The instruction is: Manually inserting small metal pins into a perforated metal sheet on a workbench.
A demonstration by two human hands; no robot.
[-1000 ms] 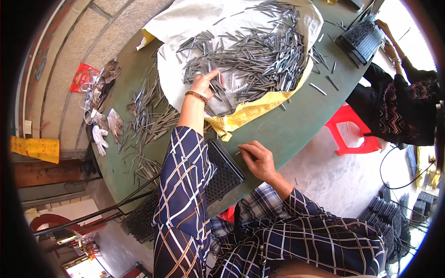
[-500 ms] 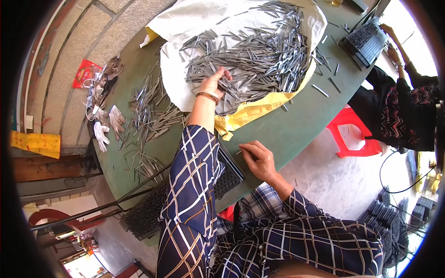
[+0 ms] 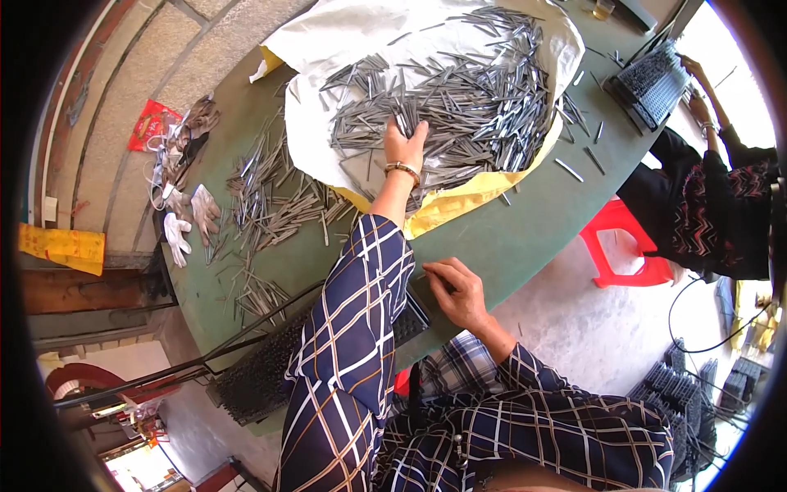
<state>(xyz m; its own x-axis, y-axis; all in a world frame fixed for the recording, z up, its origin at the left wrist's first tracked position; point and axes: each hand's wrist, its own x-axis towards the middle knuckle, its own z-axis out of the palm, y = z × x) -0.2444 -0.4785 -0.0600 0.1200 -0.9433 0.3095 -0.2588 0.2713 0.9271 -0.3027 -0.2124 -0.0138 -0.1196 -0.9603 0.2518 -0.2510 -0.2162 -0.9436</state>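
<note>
Thin grey metal strips (image 3: 504, 102) lie heaped on a spread white sack (image 3: 307, 135) with a yellow underside. My left hand (image 3: 405, 148) reaches into the near side of the heap, its thumb and fingers closed around a small bunch of strips that stick up from the grip. Nearer to me, my right hand (image 3: 461, 297) rests at the table's front edge with thumb and forefinger drawn together; whatever is between their tips is too small to make out. A dark bristly rack (image 3: 261, 373) lies at the table's edge, partly hidden beneath my left sleeve.
More strips (image 3: 275, 213) are scattered on the green table (image 3: 492, 238), left of the sack. Work gloves (image 3: 176, 238) lie at its left edge. Across the table, another person's hand (image 3: 698, 107) is at a similar rack (image 3: 652, 82). A red stool (image 3: 611, 246) stands on the floor.
My left hand has moved right and farther into the heap, and a bunch of strips now stands up in its grip. My right hand has hardly moved.
</note>
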